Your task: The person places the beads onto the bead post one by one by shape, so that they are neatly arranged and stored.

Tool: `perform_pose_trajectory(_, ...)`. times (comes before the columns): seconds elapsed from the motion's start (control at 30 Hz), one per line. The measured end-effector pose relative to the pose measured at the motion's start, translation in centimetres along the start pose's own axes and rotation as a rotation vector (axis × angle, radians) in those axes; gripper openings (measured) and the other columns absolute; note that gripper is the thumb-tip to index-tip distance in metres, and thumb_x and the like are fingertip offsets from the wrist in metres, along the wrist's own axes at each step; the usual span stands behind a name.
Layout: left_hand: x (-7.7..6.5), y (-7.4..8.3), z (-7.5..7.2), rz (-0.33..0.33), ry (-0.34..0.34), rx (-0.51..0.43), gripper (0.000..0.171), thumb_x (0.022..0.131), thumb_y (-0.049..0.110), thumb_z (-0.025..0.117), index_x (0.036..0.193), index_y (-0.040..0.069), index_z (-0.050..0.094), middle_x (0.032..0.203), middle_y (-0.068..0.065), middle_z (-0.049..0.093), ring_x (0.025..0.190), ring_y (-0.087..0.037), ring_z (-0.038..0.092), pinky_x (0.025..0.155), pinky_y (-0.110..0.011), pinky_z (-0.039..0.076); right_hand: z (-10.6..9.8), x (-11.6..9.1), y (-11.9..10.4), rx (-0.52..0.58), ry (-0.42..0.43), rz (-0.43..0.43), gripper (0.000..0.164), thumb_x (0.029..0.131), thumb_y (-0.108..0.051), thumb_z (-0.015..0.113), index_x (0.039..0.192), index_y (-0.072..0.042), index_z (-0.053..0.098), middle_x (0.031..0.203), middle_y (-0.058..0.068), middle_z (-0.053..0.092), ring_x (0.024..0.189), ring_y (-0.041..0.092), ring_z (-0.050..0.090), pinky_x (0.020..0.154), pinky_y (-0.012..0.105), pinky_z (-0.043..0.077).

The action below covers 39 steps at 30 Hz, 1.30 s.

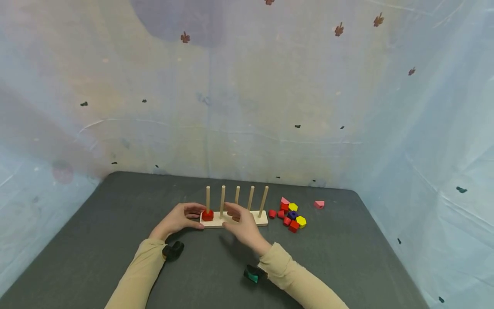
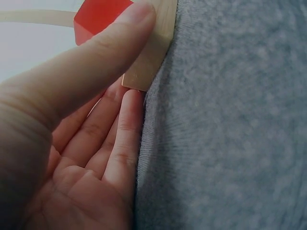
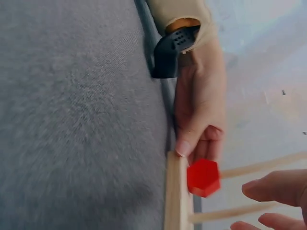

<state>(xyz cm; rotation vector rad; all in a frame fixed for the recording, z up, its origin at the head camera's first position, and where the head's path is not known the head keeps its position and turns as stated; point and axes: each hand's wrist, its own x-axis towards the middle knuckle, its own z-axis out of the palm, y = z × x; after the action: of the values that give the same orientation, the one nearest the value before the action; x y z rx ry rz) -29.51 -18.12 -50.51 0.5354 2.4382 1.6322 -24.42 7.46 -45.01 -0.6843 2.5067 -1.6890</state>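
A wooden peg board (image 1: 262,219) with several upright pegs stands on the dark table. On its leftmost peg sits a red hexagonal block (image 1: 207,216), low against the base. My left hand (image 1: 176,220) grips the board's left end, its thumb (image 2: 129,31) at the front beside the red block and the other fingers curled around the end. My right hand (image 1: 244,225) is held over the front of the board near the middle pegs, fingers slightly bent and apart, with nothing between them. In the right wrist view its fingertips (image 3: 261,189) are near the pegs, apart from the red block.
Right of the board lies a loose cluster of blocks: red ones (image 1: 294,226), yellow hexagons (image 1: 301,221), a dark blue one (image 1: 292,215) and a pink one (image 1: 284,201). Another pink block (image 1: 319,204) lies farther right. Pale curtains (image 1: 247,107) hang behind and beside the table.
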Motion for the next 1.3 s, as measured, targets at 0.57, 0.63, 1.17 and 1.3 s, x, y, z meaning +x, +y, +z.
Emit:
perform_pose_trajectory(0.57,-0.8,1.3,-0.2,-0.019,0.0,-0.005,0.064,0.07,0.01,0.085,0.127,-0.001,0.058,0.128,-0.022,0.055,0.112,-0.034,0.057,0.092,-0.041,0.05,-9.6,-4.8,-5.2,-0.03,0.025,-0.085,0.05,0.086,0.004,0.068,0.133,0.002,0.051,0.126,0.023,0.057,0.117,0.038,0.053,0.098,0.053,0.042)
perform_pose_trajectory(0.63,-1.1,2.5,-0.2,-0.019,-0.007,-0.003,0.063,0.071,0.009,0.084,0.126,-0.003,0.058,0.127,-0.024,0.055,0.112,-0.035,0.057,0.092,-0.042,0.05,-10.7,-5.0,-5.3,-0.05,0.048,-0.098,0.049,0.086,0.004,0.068,0.132,0.001,0.052,0.126,0.022,0.057,0.117,0.038,0.053,0.097,0.053,0.043)
perform_pose_trajectory(1.17,-0.1,0.2,0.0,-0.054,0.019,0.01,0.068,0.066,0.02,0.088,0.127,0.006,0.06,0.128,-0.016,0.057,0.112,-0.029,0.058,0.093,-0.04,0.05,-19.2,-5.6,1.8,-0.124,0.229,0.048,0.054,0.089,-0.006,0.068,0.138,-0.004,0.045,0.124,0.02,0.057,0.114,0.036,0.054,0.097,0.047,0.045)
perform_pose_trajectory(1.3,-0.1,0.1,0.0,-0.054,0.019,0.016,0.067,0.067,0.019,0.087,0.127,0.005,0.06,0.128,-0.016,0.057,0.112,-0.029,0.058,0.093,-0.04,0.05,-20.5,-5.7,5.1,-0.144,0.236,0.084,0.054,0.089,-0.015,0.07,0.137,-0.006,0.047,0.123,0.018,0.058,0.115,0.037,0.053,0.099,0.046,0.043)
